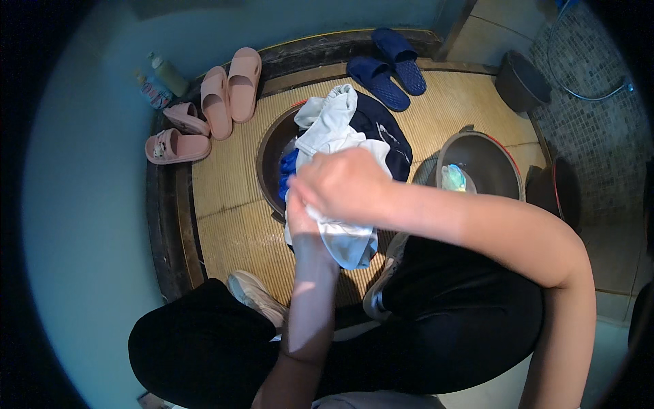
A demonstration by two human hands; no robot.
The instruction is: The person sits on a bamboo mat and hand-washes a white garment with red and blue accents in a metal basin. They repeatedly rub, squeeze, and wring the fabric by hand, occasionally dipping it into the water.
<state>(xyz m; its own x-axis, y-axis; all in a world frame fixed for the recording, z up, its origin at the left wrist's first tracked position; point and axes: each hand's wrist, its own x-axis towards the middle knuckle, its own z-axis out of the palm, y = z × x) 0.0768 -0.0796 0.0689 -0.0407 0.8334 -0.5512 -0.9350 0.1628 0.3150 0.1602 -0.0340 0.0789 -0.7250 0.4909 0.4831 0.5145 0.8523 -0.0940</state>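
Both my hands are closed on a white garment [325, 136] over a round brown basin [267, 153]. My right hand [347, 180] reaches in from the right as a fist, on top of the cloth. Just below it and touching it, my left hand [303, 213] grips the same cloth; its fingers are partly hidden. Part of the garment hangs below my hands toward my shoes. Dark navy fabric [385, 133] with a white mark drapes over the basin's right side. Inside the basin, bright blue fabric [287, 170] shows at the left.
To the right stands a brown bucket [487, 153] with a pale colourful packet [453, 178] inside. Other dark buckets [523, 85] are at the right. Pink slippers [244, 82], bottles [167, 75] and navy slippers [381, 82] line the far edges. A shower hose [593, 97] hangs at far right.
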